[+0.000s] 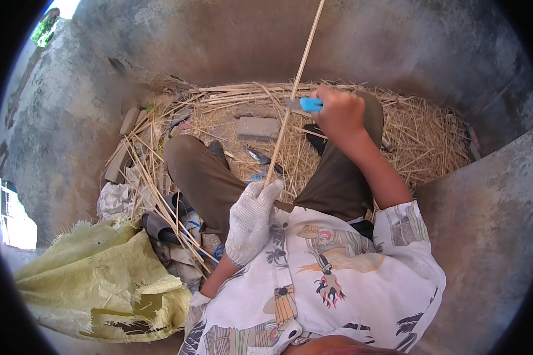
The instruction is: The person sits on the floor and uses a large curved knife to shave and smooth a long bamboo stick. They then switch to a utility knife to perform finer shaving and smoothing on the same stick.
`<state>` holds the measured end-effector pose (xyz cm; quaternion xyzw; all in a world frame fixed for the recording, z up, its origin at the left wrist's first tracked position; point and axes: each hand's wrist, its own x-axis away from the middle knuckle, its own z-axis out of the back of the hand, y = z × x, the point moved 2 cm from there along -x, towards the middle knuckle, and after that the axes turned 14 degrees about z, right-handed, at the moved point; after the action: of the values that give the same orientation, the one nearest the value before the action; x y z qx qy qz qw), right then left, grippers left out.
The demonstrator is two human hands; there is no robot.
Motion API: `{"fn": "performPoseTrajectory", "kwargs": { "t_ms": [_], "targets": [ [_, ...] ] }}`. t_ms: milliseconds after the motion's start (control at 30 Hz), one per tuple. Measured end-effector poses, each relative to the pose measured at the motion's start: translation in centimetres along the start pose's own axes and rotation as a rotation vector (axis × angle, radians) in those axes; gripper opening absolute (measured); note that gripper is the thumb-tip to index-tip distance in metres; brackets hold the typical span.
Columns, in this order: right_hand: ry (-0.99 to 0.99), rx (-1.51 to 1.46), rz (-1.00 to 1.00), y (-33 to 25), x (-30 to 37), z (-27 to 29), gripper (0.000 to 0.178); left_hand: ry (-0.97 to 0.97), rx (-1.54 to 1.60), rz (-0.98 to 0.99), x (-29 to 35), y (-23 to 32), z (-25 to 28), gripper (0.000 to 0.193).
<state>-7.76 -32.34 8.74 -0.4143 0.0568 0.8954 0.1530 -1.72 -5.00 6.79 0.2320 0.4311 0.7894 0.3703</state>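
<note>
My left hand [249, 222], in a white knitted glove, is closed round the lower end of a long, thin pale stick [305, 56], which looks like bamboo or cane. The stick slants up and away from my lap, and its far end runs out past the top edge. In my bare right hand [342, 115] is a blue-handled knife [311, 105], gripped in a fist above my right knee. Its grey blade lies against or across the stick, well up from the glove; whether it cuts in, I cannot tell.
A grey brick [258, 128] lies between my bent legs among straw-like shavings [432, 133]. Loose sticks [169, 216] lean to my left, beside black footwear [160, 228] and a torn yellow woven sack [100, 275]. Stained grey walls [361, 44] stand close ahead and on both sides.
</note>
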Motion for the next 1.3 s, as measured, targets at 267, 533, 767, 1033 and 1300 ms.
{"fn": "performPoseTrajectory", "kwargs": {
  "t_ms": [267,533,767,1033,1300],
  "targets": [
    [-0.015,0.13,-0.201,2.6,-2.6,2.2,0.01,-0.049,-0.325,-0.059,0.8,0.5,-0.1,0.038],
    [-0.065,0.155,-0.361,7.5,-4.3,3.5,0.02,-0.045,-0.371,-0.168,1.1,-0.1,-0.6,0.035],
    [-0.138,0.142,-0.214,4.4,-2.3,3.9,0.014,-0.046,-0.383,-0.214,0.5,-0.4,-0.7,0.038],
    [-0.052,0.3,-0.466,13.6,-6.0,7.0,0.021,-0.161,-0.443,-0.256,1.1,-0.5,-0.6,0.045],
    [-0.13,0.264,-0.178,8.4,-4.4,7.2,0.022,-0.134,-0.426,-0.282,0.8,-0.8,-0.5,0.043]
  ]
}}
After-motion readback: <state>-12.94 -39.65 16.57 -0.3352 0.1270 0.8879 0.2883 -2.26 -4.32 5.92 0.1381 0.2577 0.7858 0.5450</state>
